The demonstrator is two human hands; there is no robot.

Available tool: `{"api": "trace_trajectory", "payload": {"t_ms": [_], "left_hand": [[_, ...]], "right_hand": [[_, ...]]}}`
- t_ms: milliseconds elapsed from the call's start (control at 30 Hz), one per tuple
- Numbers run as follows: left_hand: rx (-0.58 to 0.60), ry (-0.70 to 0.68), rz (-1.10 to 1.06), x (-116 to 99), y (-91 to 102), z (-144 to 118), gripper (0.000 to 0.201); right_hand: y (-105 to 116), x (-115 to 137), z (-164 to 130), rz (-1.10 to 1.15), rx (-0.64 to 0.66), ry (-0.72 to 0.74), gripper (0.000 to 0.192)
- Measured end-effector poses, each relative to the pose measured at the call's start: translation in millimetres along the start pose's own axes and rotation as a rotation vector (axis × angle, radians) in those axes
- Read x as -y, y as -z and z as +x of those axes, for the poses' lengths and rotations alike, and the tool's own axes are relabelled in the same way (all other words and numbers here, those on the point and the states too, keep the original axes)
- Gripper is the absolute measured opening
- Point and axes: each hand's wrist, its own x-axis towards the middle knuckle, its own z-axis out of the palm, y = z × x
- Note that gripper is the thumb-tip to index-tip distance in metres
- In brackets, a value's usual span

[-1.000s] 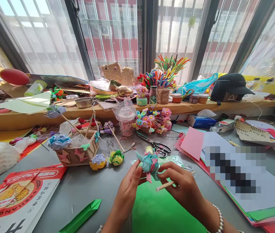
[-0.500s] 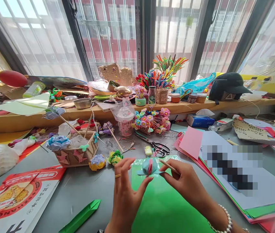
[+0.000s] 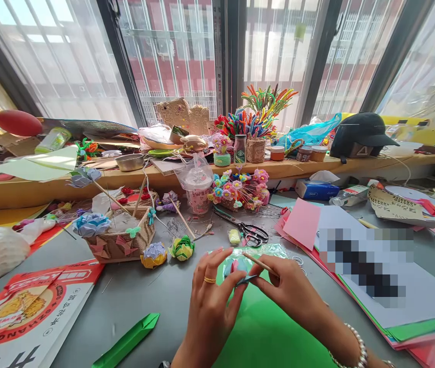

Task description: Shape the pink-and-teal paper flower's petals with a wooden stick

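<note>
A light-blue folded paper piece (image 3: pixel 242 265) with a pink-red middle is held over a green sheet (image 3: pixel 267 322). My left hand (image 3: pixel 213 289), a gold ring on one finger, pinches its near side with thumb and forefinger. My right hand (image 3: pixel 290 281) has a thin wooden stick (image 3: pixel 261 262) between its fingers, while thumb and forefinger pinch the paper's right corner. The fingers partly cover the paper. Beyond my left hand lie a green-and-yellow paper flower (image 3: pixel 182 248) and a purple-and-yellow paper flower (image 3: pixel 154 255).
Scissors (image 3: pixel 253 234) lie beyond the green sheet. Coloured paper (image 3: pixel 424 301) is stacked at right. A decorated box (image 3: pixel 119 246), a lidded cup (image 3: pixel 198 193) and small flowers (image 3: pixel 238 190) stand behind. A folded green strip (image 3: pixel 127 340) and a printed bag (image 3: pixel 29 312) lie at left.
My left hand has moved right and its thumb and forefinger have closed on the blue paper. The paper is now tilted. The stick remains in my right hand.
</note>
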Motion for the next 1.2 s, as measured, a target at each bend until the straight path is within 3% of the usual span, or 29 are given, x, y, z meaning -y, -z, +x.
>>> {"api": "trace_trajectory", "payload": {"t_ms": [267,567,667,800,967,1200], "left_hand": [[-0.058,-0.146,0.182,9.1,-0.3,-5.6,0.028],[-0.107,-0.094,0.155,6.3,-1.1,-4.6,0.019],[-0.096,-0.002,0.070,6.4,-0.9,-4.8,0.014],[-0.073,0.246,-0.103,4.5,-0.2,-5.4,0.013],[0.008,0.463,-0.267,0.1,1.9,-3.2,0.018],[0.023,0.486,-0.319,-2.9,4.4,-1.0,0.019]], "right_hand": [[-9.0,2.3,-1.5,0.075,-0.020,-0.027,0.011],[-7.4,2.0,-1.1,0.187,0.015,-0.015,0.026],[-7.2,1.1,-2.0,0.198,0.039,0.004,0.026],[-7.5,1.1,-4.2,0.240,0.058,0.025,0.025],[-5.4,3.0,-2.8,0.336,0.128,-0.004,0.022],[-1.4,3.3,-0.8,0.447,0.257,-0.115,0.032]]}}
